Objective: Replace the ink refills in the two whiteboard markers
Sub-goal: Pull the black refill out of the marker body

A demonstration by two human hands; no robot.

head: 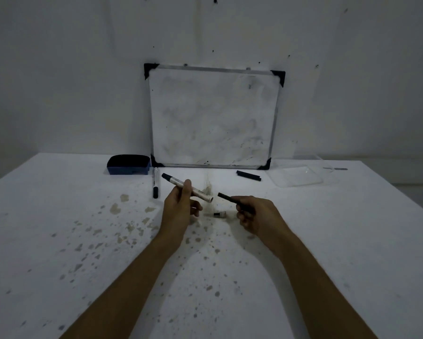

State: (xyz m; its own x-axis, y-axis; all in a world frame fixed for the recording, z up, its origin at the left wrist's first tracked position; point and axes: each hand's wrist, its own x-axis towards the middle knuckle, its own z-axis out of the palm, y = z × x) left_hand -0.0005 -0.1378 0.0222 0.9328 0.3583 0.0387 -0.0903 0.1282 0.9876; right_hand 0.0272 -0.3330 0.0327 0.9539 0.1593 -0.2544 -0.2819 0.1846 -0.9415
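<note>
- Head view: the left hand (181, 211) has its grip pinched on an open marker barrel (188, 188), above the table (59, 228).
- The right hand (253, 216) grip pinches a dark refill (226, 197), its tip just beside the barrel's open end.
- A second marker (155, 182) lies near the whiteboard (213, 118).

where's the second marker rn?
In the head view, the second marker lies on the table, left of centre, just in front of the blue eraser and the whiteboard's lower left corner, beyond the left hand.
</note>
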